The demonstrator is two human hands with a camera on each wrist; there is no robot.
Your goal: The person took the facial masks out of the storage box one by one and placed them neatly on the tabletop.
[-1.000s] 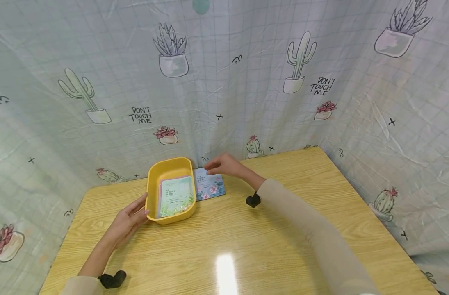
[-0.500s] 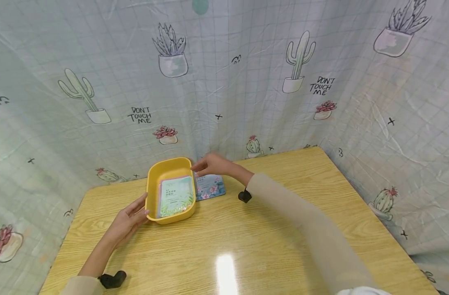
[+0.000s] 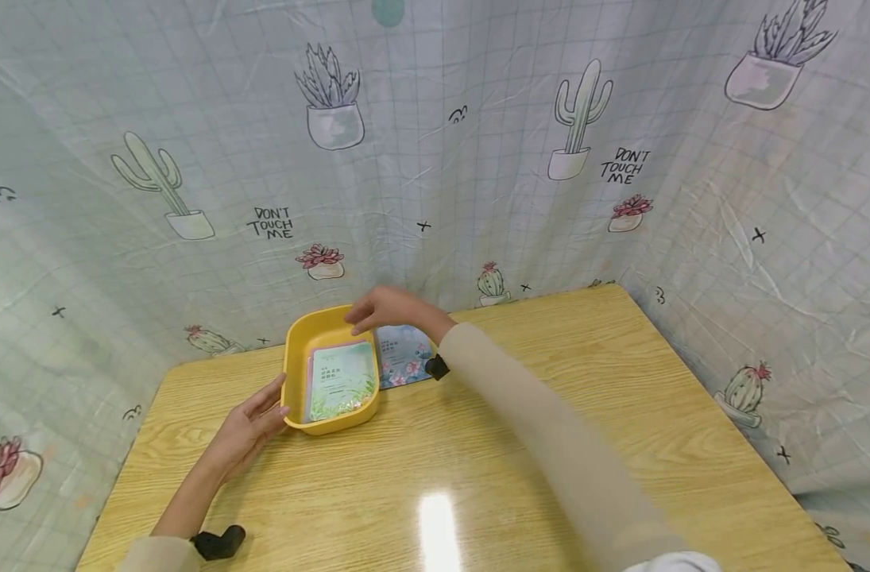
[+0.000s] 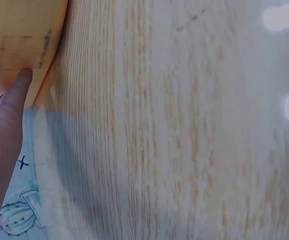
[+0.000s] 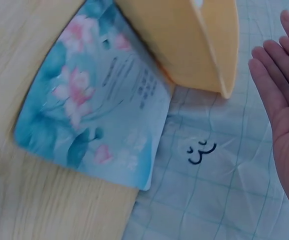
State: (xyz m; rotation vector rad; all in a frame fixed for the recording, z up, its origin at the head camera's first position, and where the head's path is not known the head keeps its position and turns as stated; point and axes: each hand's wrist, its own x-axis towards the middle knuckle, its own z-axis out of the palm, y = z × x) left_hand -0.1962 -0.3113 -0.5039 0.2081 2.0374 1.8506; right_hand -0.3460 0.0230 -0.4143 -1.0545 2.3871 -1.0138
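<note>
Saw yellow tray at back of wood table, left of ctr, w/ green pack lying flat inside, toward near end, and pinkish pack showing from beneath, along left edge. Saw blue pack, printed w/ pink flowers, flat on table just right of tray; couldn't tell if touching. Found L hand at tray's near-left wall, touching from outside w/ fingers extended, grip relaxed, not wrapped round. Found R hand over tray's far right rim, fingers loosely bent, grip released, palm bare in R wrist view; couldn't tell re contact w/ rim. Noted beige sleeve on R arm, black mount at L wrist. Noted pale grid curtain behind, printed w/ potted cacti & "DON'T TOUCH ME".
</note>
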